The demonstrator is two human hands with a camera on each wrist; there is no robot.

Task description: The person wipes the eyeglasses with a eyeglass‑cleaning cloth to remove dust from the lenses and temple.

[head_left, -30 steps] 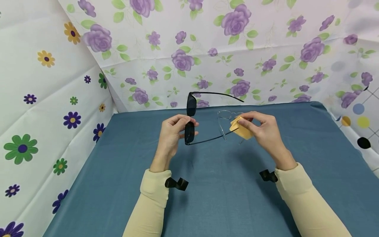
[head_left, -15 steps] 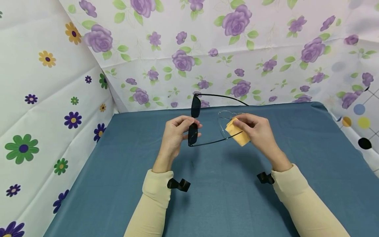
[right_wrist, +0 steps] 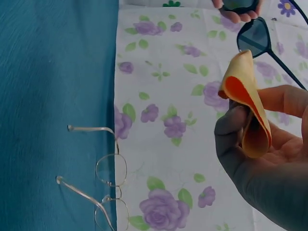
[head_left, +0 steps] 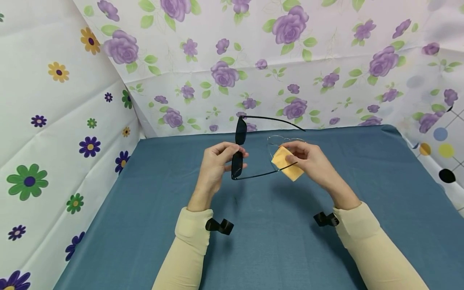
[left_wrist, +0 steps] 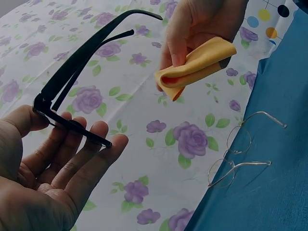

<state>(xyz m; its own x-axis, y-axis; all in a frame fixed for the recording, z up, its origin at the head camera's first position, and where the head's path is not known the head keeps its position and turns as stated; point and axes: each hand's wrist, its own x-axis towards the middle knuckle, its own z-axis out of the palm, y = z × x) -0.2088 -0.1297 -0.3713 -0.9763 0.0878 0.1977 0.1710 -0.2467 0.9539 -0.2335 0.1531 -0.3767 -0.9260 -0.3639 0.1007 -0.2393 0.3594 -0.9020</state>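
My left hand holds the black sunglasses at the middle of the frame, above the table. Both temples are unfolded and extend to the right. A folded yellow cloth is pinched in my right hand; in the head view the lower temple's tip overlaps it. The left wrist view has the cloth apart from the sunglasses. Thin wire-framed glasses rest near the table's far edge, partly hidden behind the cloth and right hand; the right wrist view also catches these wire glasses.
A blue cloth covers the table. Behind it hangs a white sheet with purple flowers, and a flowered sheet stands along the left side. Each wrist carries a small black device.
The left hand and sunglasses have shifted slightly right. My right hand has moved slightly left, and the cloth hangs lower and more spread in its fingers.
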